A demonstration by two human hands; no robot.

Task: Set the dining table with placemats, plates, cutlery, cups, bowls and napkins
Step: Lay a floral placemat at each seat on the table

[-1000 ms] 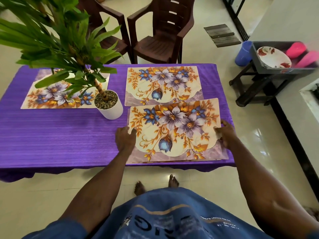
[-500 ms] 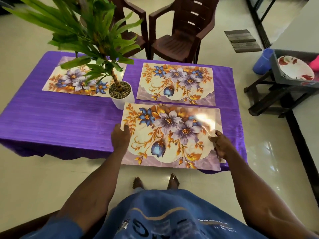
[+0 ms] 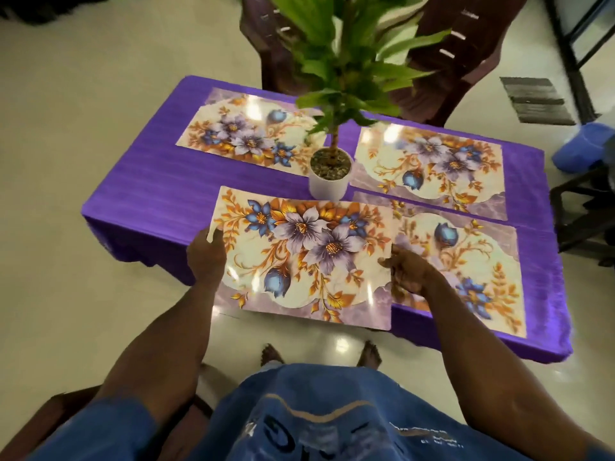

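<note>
Purple tbl (image 3: 159, 181): floral placemat (image 3: 299, 254), no legible txt.

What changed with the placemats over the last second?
The top placemat was lifted off the stack by both hands and carried left; its near edge now overhangs the table. The left hand grips its left edge, the right hand its right edge. A mat beneath is now exposed on the tablecloth. The two far mats and the plant pot stayed put.
</note>
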